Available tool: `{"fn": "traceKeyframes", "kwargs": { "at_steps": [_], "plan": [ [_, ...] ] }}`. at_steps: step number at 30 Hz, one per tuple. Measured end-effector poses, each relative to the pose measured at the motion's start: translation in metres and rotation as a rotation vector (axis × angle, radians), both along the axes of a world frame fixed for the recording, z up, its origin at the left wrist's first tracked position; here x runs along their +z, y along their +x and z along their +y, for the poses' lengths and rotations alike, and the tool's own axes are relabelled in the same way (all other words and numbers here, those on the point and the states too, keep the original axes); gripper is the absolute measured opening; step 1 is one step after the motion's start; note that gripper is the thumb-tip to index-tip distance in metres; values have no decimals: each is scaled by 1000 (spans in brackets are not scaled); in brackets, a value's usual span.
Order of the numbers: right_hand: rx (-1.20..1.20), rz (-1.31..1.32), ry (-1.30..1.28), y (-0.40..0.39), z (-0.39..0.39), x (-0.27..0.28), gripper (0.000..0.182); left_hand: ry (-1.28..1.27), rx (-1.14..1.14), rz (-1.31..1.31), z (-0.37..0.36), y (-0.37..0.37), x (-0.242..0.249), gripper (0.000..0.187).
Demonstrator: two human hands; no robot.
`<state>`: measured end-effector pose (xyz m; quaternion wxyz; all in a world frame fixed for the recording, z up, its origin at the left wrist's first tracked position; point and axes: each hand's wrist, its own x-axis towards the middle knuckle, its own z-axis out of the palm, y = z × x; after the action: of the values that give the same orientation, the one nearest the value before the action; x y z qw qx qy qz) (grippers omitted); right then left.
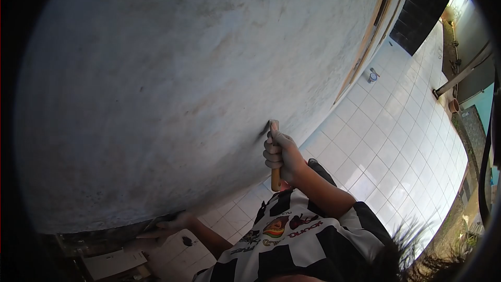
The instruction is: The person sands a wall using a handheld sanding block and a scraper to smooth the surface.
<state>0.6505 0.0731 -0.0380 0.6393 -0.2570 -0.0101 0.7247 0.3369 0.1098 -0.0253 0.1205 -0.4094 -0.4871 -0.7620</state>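
My right hand [279,149] is closed round a scraper with a yellowish wooden handle [276,179]. The thumb points up along it, and the short visible part of its head is at the pale, stained wall [156,83]. A dark shadow falls on the wall beside it. Lower left, my left hand [175,223] is dim and slightly blurred. Its fingers look stretched out near the dark strip at the wall's lower edge, and I see nothing held in it.
White floor tiles [365,141] run along the wall. A small can [372,77] stands on them near the door frame [368,42]. A whitish flat board [115,263] lies at lower left. A post [462,75] and a clay pot [454,105] are at the right.
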Motion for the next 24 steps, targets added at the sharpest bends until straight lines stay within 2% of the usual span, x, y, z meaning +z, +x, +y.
{"fn": "traceKeyframes", "kwargs": {
  "at_steps": [3,5,9,11,14,16,18,21,24],
  "plan": [
    [-37,-32,67,1,1,-4,39,5,11,45,-4,0,1,69],
    [60,47,-33,-9,-4,-6,38,19,18,32,0,6,2,69],
    [71,53,-33,0,-2,-4,40,7,57,72,1,-2,-1,69],
    [57,-31,32,5,0,-2,42,-11,68,89,-3,-11,-5,69],
    [64,-41,-24,-4,-2,-4,42,46,-23,6,0,-6,-5,69],
    [54,-22,-74,-3,0,-1,42,-5,84,53,-2,-2,-1,69],
    [-55,-58,-10,4,3,6,41,-11,90,57,-1,-2,0,69],
    [-38,-90,10,2,2,-3,42,-30,106,48,-5,-5,-1,70],
    [39,-60,-82,-11,-5,-4,41,-18,102,25,2,2,-1,70]
  ]
}}
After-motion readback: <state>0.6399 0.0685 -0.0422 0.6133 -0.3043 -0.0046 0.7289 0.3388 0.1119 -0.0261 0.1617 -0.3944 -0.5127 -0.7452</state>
